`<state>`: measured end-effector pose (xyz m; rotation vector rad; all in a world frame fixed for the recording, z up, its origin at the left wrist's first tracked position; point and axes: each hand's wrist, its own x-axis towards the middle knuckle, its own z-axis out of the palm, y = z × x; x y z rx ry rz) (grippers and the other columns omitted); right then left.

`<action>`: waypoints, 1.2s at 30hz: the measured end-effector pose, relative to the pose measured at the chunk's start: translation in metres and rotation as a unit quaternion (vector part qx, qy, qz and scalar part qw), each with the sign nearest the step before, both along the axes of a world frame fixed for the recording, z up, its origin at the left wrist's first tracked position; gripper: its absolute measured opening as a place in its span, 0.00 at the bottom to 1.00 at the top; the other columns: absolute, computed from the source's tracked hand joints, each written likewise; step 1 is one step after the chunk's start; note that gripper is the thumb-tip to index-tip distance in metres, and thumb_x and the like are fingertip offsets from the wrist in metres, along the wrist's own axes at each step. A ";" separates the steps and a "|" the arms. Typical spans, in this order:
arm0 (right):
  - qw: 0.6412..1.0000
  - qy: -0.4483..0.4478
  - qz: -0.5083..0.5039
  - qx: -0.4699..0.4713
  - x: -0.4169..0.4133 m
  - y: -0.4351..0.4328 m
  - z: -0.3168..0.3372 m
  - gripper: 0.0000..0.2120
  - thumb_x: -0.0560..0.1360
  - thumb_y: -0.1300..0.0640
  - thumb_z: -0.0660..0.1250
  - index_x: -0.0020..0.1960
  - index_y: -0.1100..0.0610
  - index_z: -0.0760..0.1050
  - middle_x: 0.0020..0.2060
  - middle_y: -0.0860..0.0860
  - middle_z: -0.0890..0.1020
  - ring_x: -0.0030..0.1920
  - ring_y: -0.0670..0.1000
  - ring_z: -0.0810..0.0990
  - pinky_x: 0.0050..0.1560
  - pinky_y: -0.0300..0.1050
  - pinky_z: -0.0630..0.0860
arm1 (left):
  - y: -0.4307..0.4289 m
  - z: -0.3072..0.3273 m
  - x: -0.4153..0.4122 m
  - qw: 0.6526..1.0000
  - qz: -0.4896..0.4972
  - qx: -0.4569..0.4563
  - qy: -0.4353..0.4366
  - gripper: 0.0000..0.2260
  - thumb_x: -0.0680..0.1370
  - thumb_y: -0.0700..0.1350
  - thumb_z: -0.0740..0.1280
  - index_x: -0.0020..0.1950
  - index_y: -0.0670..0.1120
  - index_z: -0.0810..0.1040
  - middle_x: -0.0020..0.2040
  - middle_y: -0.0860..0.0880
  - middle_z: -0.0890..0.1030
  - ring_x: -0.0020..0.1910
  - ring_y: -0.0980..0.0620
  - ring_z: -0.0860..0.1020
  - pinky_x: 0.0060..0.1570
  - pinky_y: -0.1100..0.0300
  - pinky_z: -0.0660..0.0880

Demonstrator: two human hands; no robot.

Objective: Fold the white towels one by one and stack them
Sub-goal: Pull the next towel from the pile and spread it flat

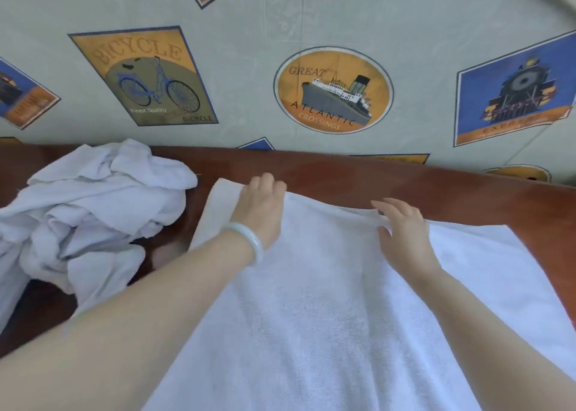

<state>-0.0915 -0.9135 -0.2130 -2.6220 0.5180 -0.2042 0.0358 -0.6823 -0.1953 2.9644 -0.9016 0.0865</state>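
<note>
1. One white towel (311, 317) lies spread flat on the table (405, 183). Its far hem runs close along the table's far edge and its length comes back toward the near edge, where the person stands. Laid out like this, it looks ready for a first fold.
2. The left hand (261, 211), with a pale bracelet (249, 239) on the wrist, sits at the towel's far hem near its far-left corner. Its fingers (265, 181) curl down over the hem. I cannot tell whether they pinch the cloth or only hold it down.
3. The right hand (405, 236) rests further right along the same hem, its fingers (392, 206) straight and close together on the cloth. A small ridge of cloth sits just in front of them, so I judge this hand is flattening the hem.
4. With both hands on the far hem, the job seems to be squaring the towel up before folding.
5. A rumpled heap of towels (93, 211) waits at the table's left edge, apart from the spread one and within easy reach of the left hand.
6. No folded stack is in view, so most of the task appears to remain.
7. Beyond the far edge hangs a patterned covering (249, 67) printed with a bicycle and a ship.
</note>
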 end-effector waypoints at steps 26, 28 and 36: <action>0.973 0.015 -0.228 0.040 -0.180 -0.117 -0.002 0.15 0.79 0.65 0.61 0.65 0.61 0.74 0.60 0.55 0.78 0.62 0.59 0.72 0.61 0.47 0.66 | -0.064 -0.053 -0.191 0.996 0.019 -0.073 0.045 0.29 0.83 0.52 0.46 0.63 0.35 0.78 0.64 0.39 0.79 0.61 0.40 0.79 0.61 0.47 0.69; 0.958 0.069 -0.265 0.085 -0.160 -0.144 -0.002 0.18 0.79 0.62 0.64 0.67 0.63 0.71 0.61 0.59 0.75 0.64 0.62 0.70 0.61 0.49 0.65 | -0.075 -0.059 -0.194 0.994 0.050 -0.073 0.062 0.27 0.80 0.51 0.49 0.67 0.35 0.76 0.67 0.39 0.76 0.66 0.41 0.75 0.66 0.48 0.65; 0.971 -0.010 -0.228 0.067 -0.158 -0.132 0.000 0.07 0.72 0.64 0.71 0.42 0.55 0.75 0.44 0.51 0.77 0.49 0.56 0.74 0.52 0.51 0.70 | -0.077 -0.066 -0.192 0.995 0.054 -0.069 0.053 0.25 0.79 0.47 0.50 0.69 0.38 0.75 0.70 0.42 0.74 0.69 0.44 0.73 0.69 0.52 0.59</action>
